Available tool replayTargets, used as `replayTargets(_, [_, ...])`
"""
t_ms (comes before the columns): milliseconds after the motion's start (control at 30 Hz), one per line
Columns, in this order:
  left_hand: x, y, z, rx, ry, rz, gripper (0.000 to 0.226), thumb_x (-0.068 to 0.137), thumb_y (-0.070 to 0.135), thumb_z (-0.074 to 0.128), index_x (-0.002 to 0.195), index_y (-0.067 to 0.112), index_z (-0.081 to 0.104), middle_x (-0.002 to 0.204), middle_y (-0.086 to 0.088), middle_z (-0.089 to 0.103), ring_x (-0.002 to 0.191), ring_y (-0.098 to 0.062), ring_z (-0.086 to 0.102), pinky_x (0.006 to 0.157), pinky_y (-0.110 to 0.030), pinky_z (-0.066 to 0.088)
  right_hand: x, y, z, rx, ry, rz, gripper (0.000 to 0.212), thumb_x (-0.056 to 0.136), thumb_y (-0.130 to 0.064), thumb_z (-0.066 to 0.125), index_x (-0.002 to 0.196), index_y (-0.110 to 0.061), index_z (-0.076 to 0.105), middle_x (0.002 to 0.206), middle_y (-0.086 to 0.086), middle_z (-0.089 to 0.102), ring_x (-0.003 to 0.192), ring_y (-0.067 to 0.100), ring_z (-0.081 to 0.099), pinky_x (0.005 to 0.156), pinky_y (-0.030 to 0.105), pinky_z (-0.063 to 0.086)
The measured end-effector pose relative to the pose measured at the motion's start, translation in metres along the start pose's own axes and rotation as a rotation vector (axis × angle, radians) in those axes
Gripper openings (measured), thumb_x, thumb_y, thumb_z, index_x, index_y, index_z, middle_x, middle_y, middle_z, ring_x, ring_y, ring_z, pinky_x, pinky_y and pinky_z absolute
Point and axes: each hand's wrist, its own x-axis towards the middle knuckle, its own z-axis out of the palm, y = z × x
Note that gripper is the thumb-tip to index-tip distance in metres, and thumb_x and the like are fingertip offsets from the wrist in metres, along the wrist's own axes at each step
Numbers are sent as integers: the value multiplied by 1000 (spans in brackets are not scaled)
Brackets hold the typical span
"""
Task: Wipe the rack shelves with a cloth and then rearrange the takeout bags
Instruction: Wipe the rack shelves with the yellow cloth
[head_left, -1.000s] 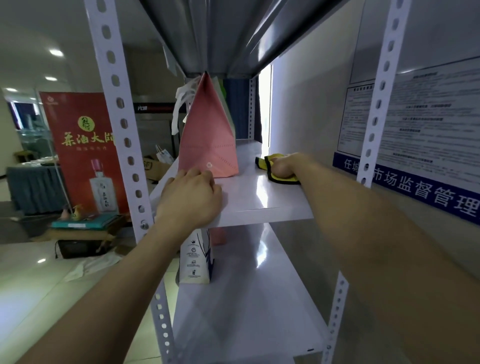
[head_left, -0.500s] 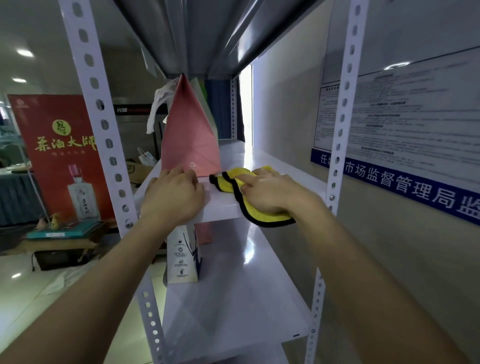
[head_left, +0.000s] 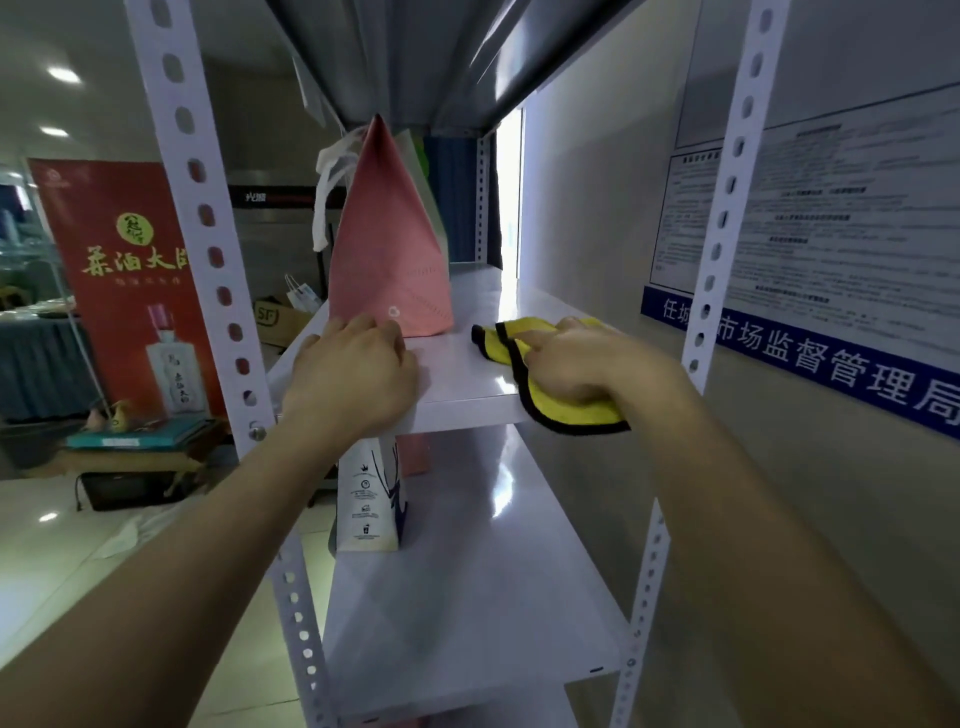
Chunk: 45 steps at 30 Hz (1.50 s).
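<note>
Yellow cloth (head_left: 550, 384) with black trim lies on the upper white shelf (head_left: 467, 374), at its front right part, 1 corner hanging past the front edge. Right hand (head_left: 582, 364) rests flat on top of the cloth, fingers spread and extended, pressing it to the shelf; not curled around it.

Left hand (head_left: 353, 374) sits palm down on the same shelf at the front left, fingers loosely bent over the front edge, holding nothing else. Fingertips reach just short of the pink bag.

Pink bag (head_left: 387, 249) stands upright on the upper shelf, left of the cloth and just behind the left hand, its folded top tapering to a point near the underside of the shelf above. White handles show at its upper left side. More bags appear behind it, too hidden to tell apart.

Lower shelf (head_left: 467, 597), below the upper shelf: 1 white printed bag (head_left: 366, 499) stands upright at its left front, a pink one partly visible behind it.

Perforated white posts (head_left: 208, 249) frame the rack. Red banner (head_left: 124, 270) stands well left of the rack; blue-banded wall notice (head_left: 831, 270) on the right.
</note>
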Motion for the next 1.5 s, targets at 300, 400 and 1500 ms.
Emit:
replayTargets(300, [3,-2,1,5,23,-4,26,103,34,43,106,18,63,103,0,53,98,-25,49,88,-46,47,89,-15,-29,25,-151,93,70,100,-41,42,166,-25,26,158,11,43,128,36,53,111,46,45])
replayTargets(400, [1,-1,-2,6,38,2,28,103,32,43,103,15,65,101,-5,58,97,-30,57,88,-48,53,55,0,-23,6,-95,69,77,93,-42,41,167,-30,23,172,10,28,150,38,38,119,50,35])
replayTargets(1500, [-50,-66,-72,-153,568,93,78,107,22,62,172,22,19,172,-13,26,130,-35,61,86,-52,63,-76,-189,73,26,457,-417,46,105,-37,40,149,-28,53,151,2,53,139,28,43,115,50,28])
